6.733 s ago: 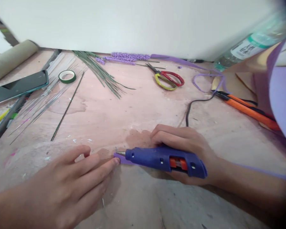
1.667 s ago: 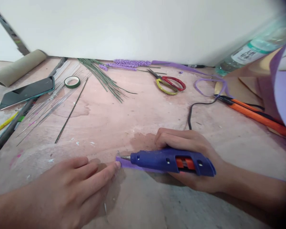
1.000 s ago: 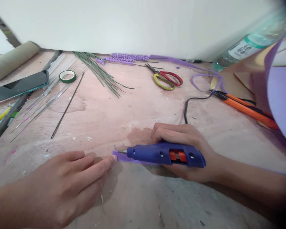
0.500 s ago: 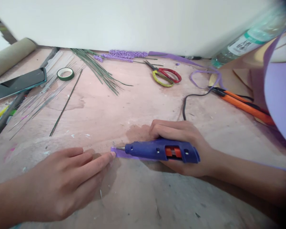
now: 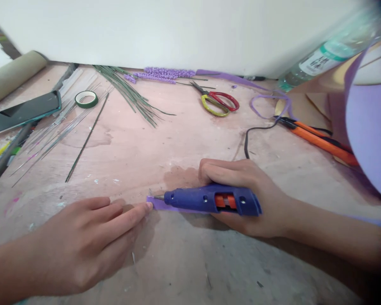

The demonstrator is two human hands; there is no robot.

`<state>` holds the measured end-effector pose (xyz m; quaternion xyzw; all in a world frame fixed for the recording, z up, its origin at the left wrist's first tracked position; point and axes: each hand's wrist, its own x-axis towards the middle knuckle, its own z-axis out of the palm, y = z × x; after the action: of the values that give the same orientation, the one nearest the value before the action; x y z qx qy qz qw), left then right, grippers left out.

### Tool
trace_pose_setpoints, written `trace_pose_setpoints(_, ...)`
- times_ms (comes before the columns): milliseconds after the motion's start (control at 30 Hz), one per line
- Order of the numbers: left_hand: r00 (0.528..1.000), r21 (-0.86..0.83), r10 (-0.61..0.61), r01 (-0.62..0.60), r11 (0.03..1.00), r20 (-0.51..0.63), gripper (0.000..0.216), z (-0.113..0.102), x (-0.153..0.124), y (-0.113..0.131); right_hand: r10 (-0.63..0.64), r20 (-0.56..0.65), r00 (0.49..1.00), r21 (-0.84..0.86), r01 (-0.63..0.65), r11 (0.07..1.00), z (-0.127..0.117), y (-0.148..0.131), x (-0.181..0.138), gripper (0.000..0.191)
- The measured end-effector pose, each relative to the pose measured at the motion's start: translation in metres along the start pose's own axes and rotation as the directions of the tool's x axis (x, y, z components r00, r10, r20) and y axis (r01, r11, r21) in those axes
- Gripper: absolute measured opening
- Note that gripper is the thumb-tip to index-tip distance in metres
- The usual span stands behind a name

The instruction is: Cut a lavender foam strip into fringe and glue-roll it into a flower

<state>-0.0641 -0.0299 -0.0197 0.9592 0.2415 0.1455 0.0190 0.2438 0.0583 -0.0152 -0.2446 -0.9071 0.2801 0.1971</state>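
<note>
My right hand (image 5: 244, 182) is wrapped round a blue glue gun (image 5: 209, 201) lying almost flat, its metal nozzle pointing left onto the end of a purple foam strip (image 5: 160, 204) on the wooden board (image 5: 184, 144). My left hand (image 5: 89, 241) lies flat with fingers stretched out, and one fingertip presses the strip's left end beside the nozzle. Most of the strip is hidden under the gun. The gun's black cord (image 5: 250, 135) runs away to the back right.
Red and yellow scissors (image 5: 219, 101), purple flower spikes (image 5: 165, 74), green stems (image 5: 130, 93), thin wires (image 5: 53, 131) and a tape roll (image 5: 86, 99) lie at the back. A phone (image 5: 22, 112) sits far left. Orange tools (image 5: 317, 137), a bottle (image 5: 324, 57) and purple foam (image 5: 371, 127) are at the right.
Both hands keep the same hold on strip and gun. The gun has crept slightly left along the strip; the head camera has shifted a little.
</note>
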Motion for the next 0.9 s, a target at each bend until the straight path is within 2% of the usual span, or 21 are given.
trace_pose_setpoints(200, 1.0, -0.03, 0.001, -0.001, 1.0, 0.011, 0.021, 0.003, -0.003, 0.0, 0.021, 0.099, 0.995, -0.226, 0.002, 0.974, -0.029, -0.02, 0.018, 0.016)
trace_pose_setpoints(300, 1.0, -0.043, -0.009, 0.01, 0.999, 0.018, 0.023, 0.003, -0.002, 0.0, 0.017, 0.076, 0.997, -0.278, 0.005, 0.961, -0.048, -0.023, 0.02, 0.011)
trace_pose_setpoints(400, 1.0, -0.041, -0.006, 0.006, 0.999, 0.012, 0.023, 0.003, -0.001, 0.001, 0.033, 0.037, 0.999, -0.241, -0.023, 0.97, -0.058, -0.025, 0.016, 0.008)
trace_pose_setpoints(533, 1.0, -0.019, 0.01, -0.009, 1.0, 0.017, 0.022, 0.004, -0.001, 0.0, 0.053, 0.043, 0.998, -0.138, -0.047, 0.989, -0.051, -0.028, 0.01, 0.004)
trace_pose_setpoints(667, 1.0, -0.017, 0.014, -0.014, 1.0, 0.014, 0.022, 0.001, 0.002, -0.001, 0.026, 0.044, 0.999, -0.047, -0.024, 0.999, -0.031, -0.015, 0.009, 0.008)
trace_pose_setpoints(733, 1.0, -0.015, 0.015, -0.015, 1.0, 0.016, 0.023, 0.0, 0.002, -0.002, -0.006, 0.043, 0.999, -0.143, 0.012, 0.99, -0.025, -0.004, 0.011, 0.011)
trace_pose_setpoints(800, 0.999, -0.016, 0.019, -0.018, 1.0, 0.026, 0.023, -0.001, 0.002, -0.002, -0.019, 0.055, 0.998, -0.343, 0.036, 0.939, -0.024, 0.008, 0.015, 0.015)
trace_pose_setpoints(900, 0.999, -0.024, 0.034, -0.033, 0.999, 0.022, 0.023, -0.001, 0.001, -0.001, 0.058, 0.092, 0.994, -0.55, 0.002, 0.835, -0.03, 0.021, 0.019, 0.021)
